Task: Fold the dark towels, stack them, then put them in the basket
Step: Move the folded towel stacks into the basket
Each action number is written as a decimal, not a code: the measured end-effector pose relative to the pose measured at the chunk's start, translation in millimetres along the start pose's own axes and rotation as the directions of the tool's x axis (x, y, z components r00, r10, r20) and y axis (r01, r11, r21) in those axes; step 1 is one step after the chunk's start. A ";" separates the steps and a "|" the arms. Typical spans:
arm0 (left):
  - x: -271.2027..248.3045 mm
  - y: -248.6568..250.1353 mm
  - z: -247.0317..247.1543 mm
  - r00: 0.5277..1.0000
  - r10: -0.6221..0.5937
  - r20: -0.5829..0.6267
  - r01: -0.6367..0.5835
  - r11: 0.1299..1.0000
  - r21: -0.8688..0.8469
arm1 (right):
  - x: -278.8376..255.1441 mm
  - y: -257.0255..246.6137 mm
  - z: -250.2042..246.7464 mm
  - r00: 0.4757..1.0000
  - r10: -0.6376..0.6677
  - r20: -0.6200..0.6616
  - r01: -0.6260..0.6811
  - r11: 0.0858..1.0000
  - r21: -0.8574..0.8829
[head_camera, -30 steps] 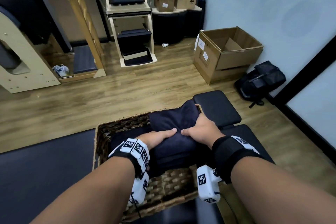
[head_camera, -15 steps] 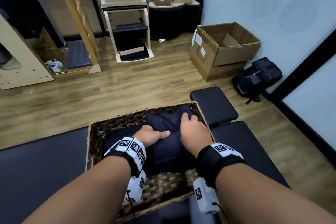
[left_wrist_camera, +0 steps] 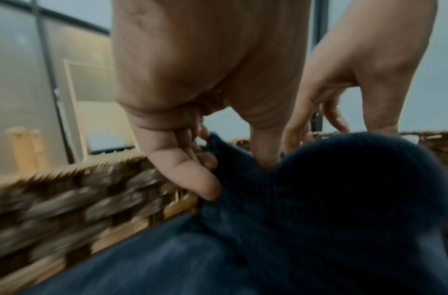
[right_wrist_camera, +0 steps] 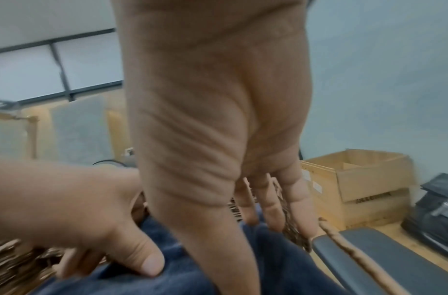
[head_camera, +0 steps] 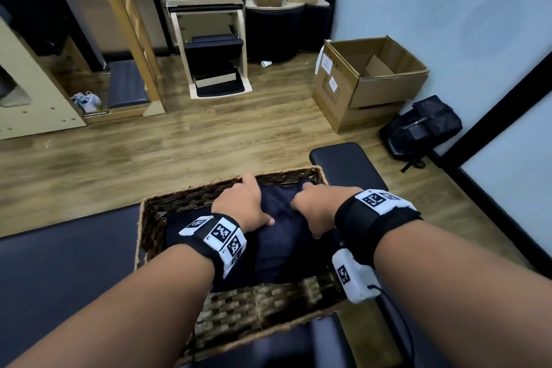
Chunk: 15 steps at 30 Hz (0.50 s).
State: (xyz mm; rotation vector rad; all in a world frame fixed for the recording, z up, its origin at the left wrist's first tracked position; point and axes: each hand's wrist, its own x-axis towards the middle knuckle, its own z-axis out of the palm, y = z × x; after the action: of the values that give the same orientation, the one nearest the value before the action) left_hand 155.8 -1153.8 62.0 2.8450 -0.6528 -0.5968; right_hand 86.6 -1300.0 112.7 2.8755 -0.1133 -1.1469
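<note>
A stack of folded dark towels (head_camera: 283, 236) lies inside the woven basket (head_camera: 239, 317) on the black bench. My left hand (head_camera: 239, 203) is on the stack's far left part. In the left wrist view its fingers (left_wrist_camera: 182, 171) go down beside the basket wall (left_wrist_camera: 66, 209) and, with the thumb, pinch a raised fold of towel (left_wrist_camera: 243, 179). My right hand (head_camera: 316, 209) presses on the stack's far right part. Its straight fingers (right_wrist_camera: 273, 209) point down at the far basket edge and its thumb lies on the cloth (right_wrist_camera: 281, 259).
The basket sits on a black padded bench (head_camera: 59, 278) with a separate pad (head_camera: 346, 167) just beyond it. An open cardboard box (head_camera: 367, 81) and a black backpack (head_camera: 424, 125) stand by the right wall. Wooden exercise equipment (head_camera: 206, 39) lines the far side.
The towel stack has sunk from above the rim down into the basket. Both hands have slid toward its far end, the left one moving from the near side to the far wall.
</note>
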 end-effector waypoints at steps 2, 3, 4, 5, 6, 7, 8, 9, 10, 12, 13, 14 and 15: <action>1.1 5.7 -7.0 0.997 0.075 0.019 -0.075 0.997 0.005 | -4.5 -3.3 -9.9 0.999 -0.039 0.028 0.041 0.998 -0.046; 3.3 6.1 -9.8 0.992 0.112 0.057 -0.112 0.994 -0.004 | -6.3 -4.4 -14.7 0.997 -0.061 0.037 0.062 0.997 -0.036; 5.3 6.1 -11.4 0.985 0.136 0.109 -0.135 0.991 -0.016 | -6.7 -4.3 -17.2 0.996 -0.071 0.060 0.071 0.997 -0.004; 6.0 5.3 -12.4 0.976 0.150 0.161 -0.149 0.989 -0.018 | -8.1 -4.6 -18.9 0.993 -0.074 0.096 0.070 0.996 0.046; 5.8 4.5 -12.7 0.966 0.150 0.211 -0.153 0.988 -0.002 | -7.9 -4.8 -18.7 0.988 -0.065 0.142 0.052 0.995 0.090; 5.8 3.6 -11.8 0.957 0.147 0.250 -0.157 0.987 0.019 | -7.4 -4.8 -17.1 0.983 -0.056 0.175 0.034 0.992 0.125; 5.6 3.2 -10.0 0.950 0.148 0.276 -0.165 0.985 0.040 | -6.6 -4.0 -15.7 0.981 -0.055 0.186 0.027 0.988 0.150; 5.5 2.5 -8.4 0.944 0.158 0.289 -0.182 0.982 0.055 | -5.9 -4.0 -14.8 0.981 -0.058 0.186 0.026 0.985 0.170; 6.2 0.4 -4.9 0.940 0.162 0.299 -0.189 0.980 0.066 | -3.2 -5.5 -14.2 0.981 -0.051 0.189 0.015 0.982 0.190; 8.6 -5.9 8.7 0.941 0.159 0.298 -0.183 0.982 0.053 | 1.7 -6.8 -10.6 0.978 -0.062 0.201 0.015 0.974 0.227; 9.1 -9.1 17.2 0.941 0.157 0.299 -0.178 0.983 0.043 | 4.3 -7.5 -7.0 0.977 -0.071 0.200 0.024 0.973 0.229; 9.3 -11.9 26.3 0.938 0.157 0.308 -0.177 0.983 0.040 | 6.4 -9.8 -3.2 0.977 -0.076 0.198 0.033 0.977 0.210; 10.5 -14.0 35.9 0.932 0.156 0.327 -0.178 0.983 0.040 | 8.9 -11.8 1.0 0.977 -0.073 0.198 0.037 0.984 0.177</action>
State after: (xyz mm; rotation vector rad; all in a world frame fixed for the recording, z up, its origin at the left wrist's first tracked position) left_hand 154.9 -1148.5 22.4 2.7360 -0.9741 -1.0408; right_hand 93.0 -1289.0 105.1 2.9139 -0.1469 -1.5132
